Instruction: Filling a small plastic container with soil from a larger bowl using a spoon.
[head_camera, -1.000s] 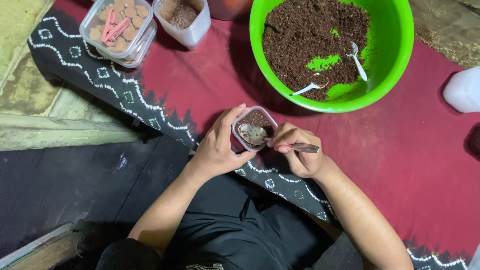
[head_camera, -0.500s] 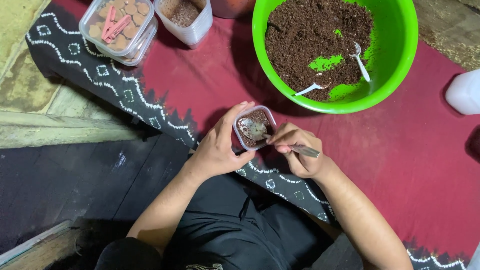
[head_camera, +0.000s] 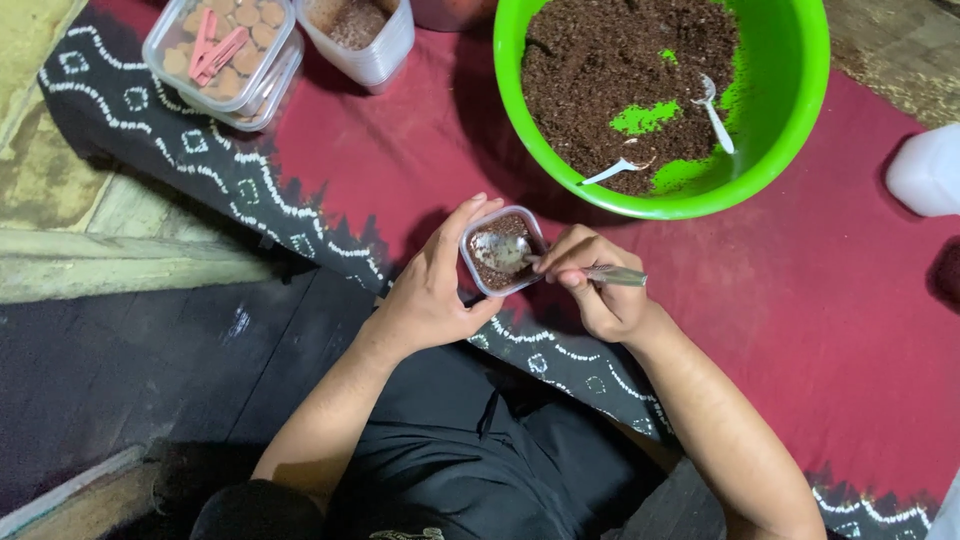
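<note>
The left hand is clamped around a small clear plastic cup with brown soil, fingers on its far and near sides. The right hand is closed on the handle of a metal spoon, whose bowl lies on the soil inside the cup. Against the picture of 1 second ago, the cup sits a little more level and the spoon bowl lies lower on the soil, so the soil seems now pressed flat rather than scooped in; I judge the cup is nearly full.

Beyond the cup stands a big green plastic bowl with dark soil and 2 white plastic spoons in it. Far left of the cup is a clear box of round brown pellets with pink sticks, and next to it another clear tub of brown material. Far right of the cup, a white container is at the edge.

Everything rests on a dark red cloth with a black and white patterned border, spread over a worn floor. The person sits low, in black clothes.
</note>
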